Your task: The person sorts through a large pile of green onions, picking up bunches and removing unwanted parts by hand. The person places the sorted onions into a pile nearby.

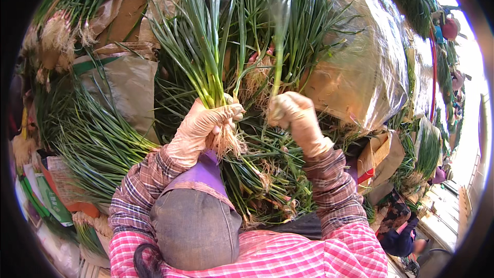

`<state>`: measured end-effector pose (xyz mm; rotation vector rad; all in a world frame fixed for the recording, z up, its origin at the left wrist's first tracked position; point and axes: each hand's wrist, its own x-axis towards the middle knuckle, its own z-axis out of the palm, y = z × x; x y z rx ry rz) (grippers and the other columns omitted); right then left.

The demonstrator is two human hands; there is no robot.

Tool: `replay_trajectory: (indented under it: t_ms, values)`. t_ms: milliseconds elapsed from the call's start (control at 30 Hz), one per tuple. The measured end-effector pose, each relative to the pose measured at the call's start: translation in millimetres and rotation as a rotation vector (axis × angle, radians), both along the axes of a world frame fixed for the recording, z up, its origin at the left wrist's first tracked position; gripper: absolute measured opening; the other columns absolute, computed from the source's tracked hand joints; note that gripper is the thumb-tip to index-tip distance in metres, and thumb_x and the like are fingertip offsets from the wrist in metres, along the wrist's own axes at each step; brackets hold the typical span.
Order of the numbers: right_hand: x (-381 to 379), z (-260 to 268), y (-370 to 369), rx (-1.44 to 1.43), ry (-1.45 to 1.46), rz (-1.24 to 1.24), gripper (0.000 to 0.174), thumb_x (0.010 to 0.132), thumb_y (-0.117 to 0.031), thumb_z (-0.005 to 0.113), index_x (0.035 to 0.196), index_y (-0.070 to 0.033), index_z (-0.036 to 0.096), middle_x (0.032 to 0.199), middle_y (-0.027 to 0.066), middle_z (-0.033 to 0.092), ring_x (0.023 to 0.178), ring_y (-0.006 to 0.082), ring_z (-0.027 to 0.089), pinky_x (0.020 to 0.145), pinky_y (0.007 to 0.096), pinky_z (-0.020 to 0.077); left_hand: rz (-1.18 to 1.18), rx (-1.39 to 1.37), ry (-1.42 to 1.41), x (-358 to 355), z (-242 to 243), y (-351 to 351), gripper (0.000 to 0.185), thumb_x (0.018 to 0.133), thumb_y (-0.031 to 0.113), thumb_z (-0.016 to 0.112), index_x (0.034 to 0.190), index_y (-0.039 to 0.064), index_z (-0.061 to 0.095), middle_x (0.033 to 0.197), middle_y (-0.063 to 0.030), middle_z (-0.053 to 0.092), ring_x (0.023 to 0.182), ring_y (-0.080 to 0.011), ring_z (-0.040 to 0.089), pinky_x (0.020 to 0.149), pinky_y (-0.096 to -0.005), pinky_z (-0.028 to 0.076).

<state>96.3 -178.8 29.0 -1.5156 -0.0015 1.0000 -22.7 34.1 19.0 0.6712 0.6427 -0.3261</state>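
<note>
My left hand [200,127], in a pale glove, is closed around a bunch of green onions [210,81]; its leaves point up and its pale roots hang below my fist. To the right, my right hand [291,117], also gloved, is closed on a single green onion stalk [278,61], which is blurred. The two hands are apart. Below and between them lies a loose heap of green onions [266,185] with roots and trimmed leaves. Beyond the hands stand more green onions [301,27] with reddish bulbs.
A clear plastic sheet [362,54] covers brown material at the upper right. Green onions [104,139] lie at the left beside a brown paper sheet [123,88]. At the right is an open cardboard box [376,158]. Another person [401,239] is at the lower right.
</note>
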Motion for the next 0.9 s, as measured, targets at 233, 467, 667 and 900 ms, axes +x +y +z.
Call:
replay_trajectory:
  t_ms: [233, 467, 667, 900]
  values:
    - [-40.0, -3.0, 32.9, 0.207, 0.104, 0.054, 0.023, 0.101, -0.024, 0.062, 0.088, -0.005, 0.067, 0.076, -0.0029, 0.065, 0.063, 0.0046, 0.051, 0.058, 0.0205, 0.0409, -0.116, -0.095, -0.08, 2.7, 6.0, -3.2, 0.032, 0.081, 0.01, 0.08, 0.107, 0.001, 0.063, 0.091, -0.0036, 0.067, 0.082, -0.0121, 0.065, 0.074, -0.0244, 0.052]
    - [6.8, 7.9, 15.4, 0.481, 0.571, -0.77, 0.022, 0.099, -0.026, 0.061, 0.083, -0.011, 0.061, 0.058, -0.0082, 0.044, 0.045, 0.0049, 0.034, 0.043, 0.0222, 0.0289, -0.084, -0.134, -0.068, 1.7, 14.0, -3.2, 0.026, 0.081, 0.008, 0.078, 0.101, 0.003, 0.062, 0.085, -0.0044, 0.066, 0.076, -0.0133, 0.066, 0.069, -0.026, 0.055]
    - [6.7, 1.1, 37.3, 0.042, -0.266, 0.071, 0.024, 0.099, -0.026, 0.063, 0.1, -0.002, 0.067, 0.065, -0.0015, 0.056, 0.058, 0.0143, 0.055, 0.054, 0.0325, 0.0443, -0.092, -0.143, -0.007, 0.4, 16.2, -2.1, 0.03, 0.083, 0.012, 0.077, 0.107, 0.003, 0.062, 0.085, -0.0053, 0.066, 0.067, -0.014, 0.065, 0.061, -0.0304, 0.057]
    - [-29.4, 2.1, 2.8, 0.158, -0.215, -0.169, 0.027, 0.105, -0.023, 0.055, 0.097, 0.0, 0.067, 0.077, 0.0023, 0.068, 0.065, 0.0097, 0.056, 0.062, 0.0236, 0.0475, -0.092, -0.144, -0.095, -2.0, 8.7, 4.6, 0.025, 0.084, 0.01, 0.075, 0.104, 0.002, 0.063, 0.088, -0.0075, 0.069, 0.077, -0.0157, 0.068, 0.072, -0.028, 0.056]
